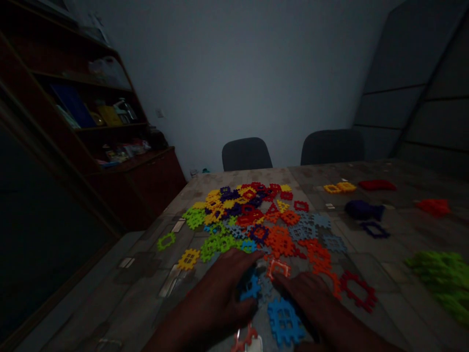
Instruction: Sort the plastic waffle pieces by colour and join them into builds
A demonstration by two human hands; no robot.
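My left hand [229, 281] reaches over the near part of the table, thumb and fingers spread apart. A blue interlocking plastic piece [251, 287] shows between its thumb and fingers; I cannot make out any grip on it. To the right, my right hand [311, 293] has its fingers stretched forward, and a fingertip touches or nearly touches an orange-red square piece [278, 269]. Between the hands are grey pieces [266, 288], and a blue window-shaped piece [285, 320] sits nearer to me. Ahead spreads a pile of notched pieces [249, 210] in several colours.
On the right of the table [388, 274] are a green stack [439, 278], a dark purple stack [362, 210], red pieces [377, 185] and a dark red frame [358, 291]. Two chairs [247, 154] stand behind the table. A shelf unit [142, 166] is at the left.
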